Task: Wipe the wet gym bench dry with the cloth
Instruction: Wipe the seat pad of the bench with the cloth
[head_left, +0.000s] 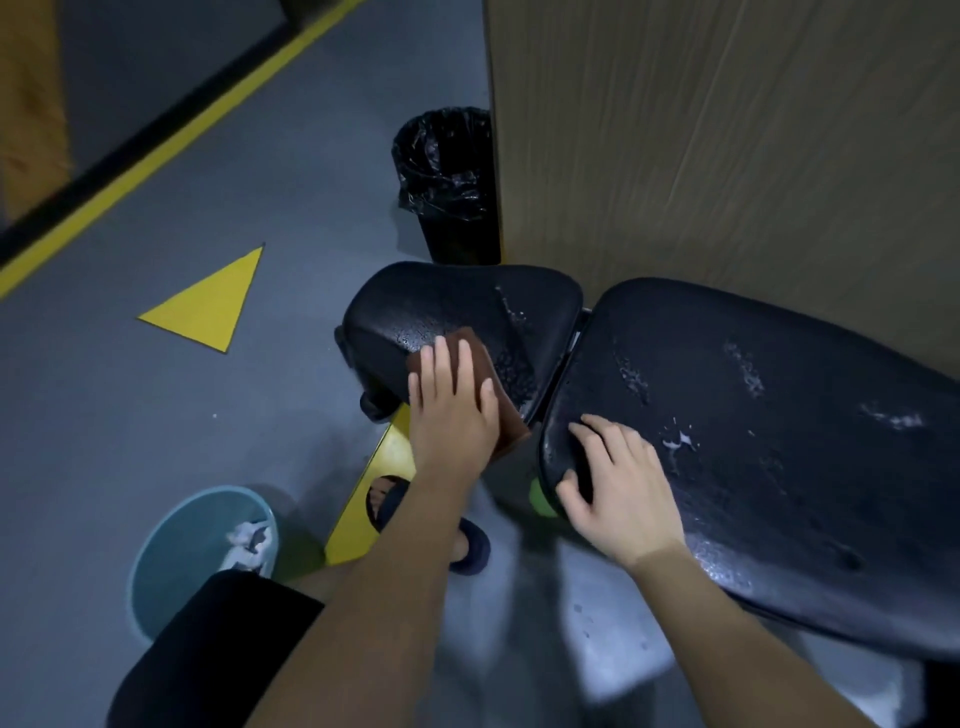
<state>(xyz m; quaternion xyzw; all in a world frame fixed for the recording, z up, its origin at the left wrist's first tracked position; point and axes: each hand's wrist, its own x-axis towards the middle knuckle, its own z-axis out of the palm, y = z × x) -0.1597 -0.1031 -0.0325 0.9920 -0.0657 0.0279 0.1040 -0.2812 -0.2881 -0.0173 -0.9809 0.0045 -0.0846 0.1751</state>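
The black gym bench has a small seat pad (447, 301) on the left and a long back pad (769, 447) on the right, both beaded with water and white foamy streaks. My left hand (452, 405) lies flat on a brown cloth (475, 345), pressing it onto the near edge of the seat pad. My right hand (618, 488) rests with spread fingers on the near left corner of the back pad, thumb curled over its edge.
A black bin (447, 182) with a black liner stands behind the seat pad, against a brown panel (727, 130). A light blue bucket (171, 561) with crumpled rags sits on the grey floor near my knee. Yellow bench frame (363, 499) below; yellow triangle (208, 306) on the floor.
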